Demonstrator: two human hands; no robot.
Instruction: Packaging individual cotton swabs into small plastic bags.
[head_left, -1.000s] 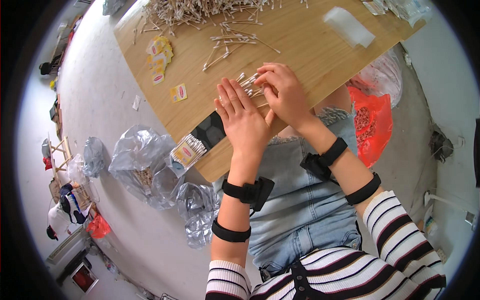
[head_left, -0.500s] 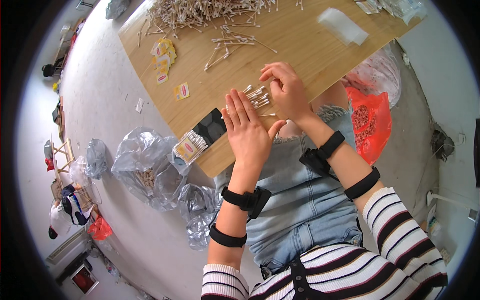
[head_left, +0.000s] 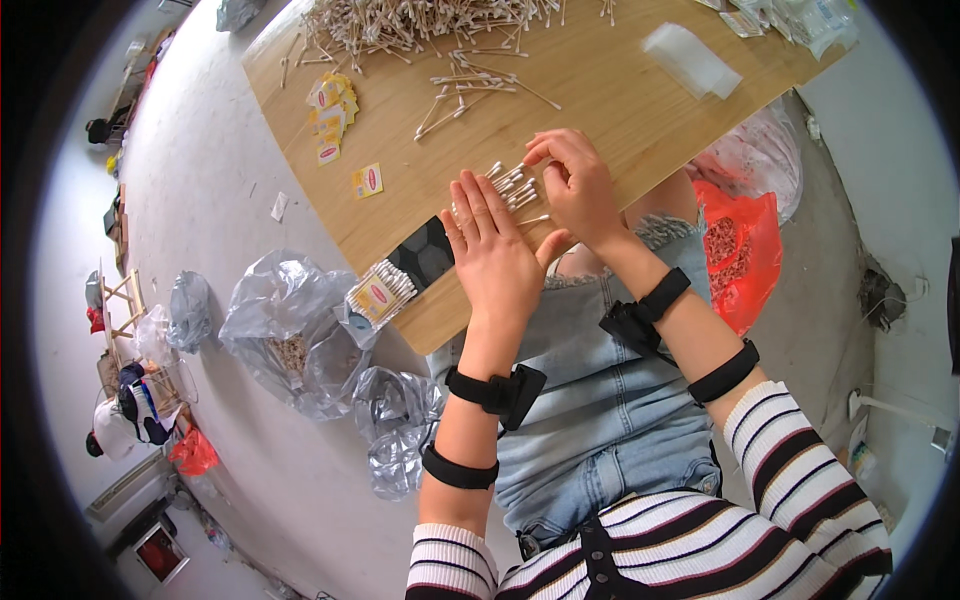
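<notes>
My left hand [head_left: 490, 235] lies flat, fingers stretched out together and thumb apart, over a small row of white-tipped cotton swabs [head_left: 514, 187] near the table's front edge. It hides part of the row. At the row's right end, my right hand [head_left: 580, 190] is raised a little with loosely curled fingers. A gap shows between its fingertips and thumb, and no swab is visible in it. One stray swab [head_left: 534, 219] sticks out between my hands. Left of my left hand is a dark pad [head_left: 424, 254], with a filled pack of swabs [head_left: 380, 293] at the table corner.
A large heap of swabs [head_left: 420, 25] covers the table's far side, with several loose swabs [head_left: 470, 85] before it. Yellow-and-white cards [head_left: 332, 115] lie at left, clear plastic sleeves [head_left: 692, 60] at far right. Grey plastic bags [head_left: 285, 330] and a red bag [head_left: 745, 250] flank the table.
My left hand has shifted very slightly up along the swabs, and more swab tips show past its fingers. My right hand keeps nearly the same place and shape.
</notes>
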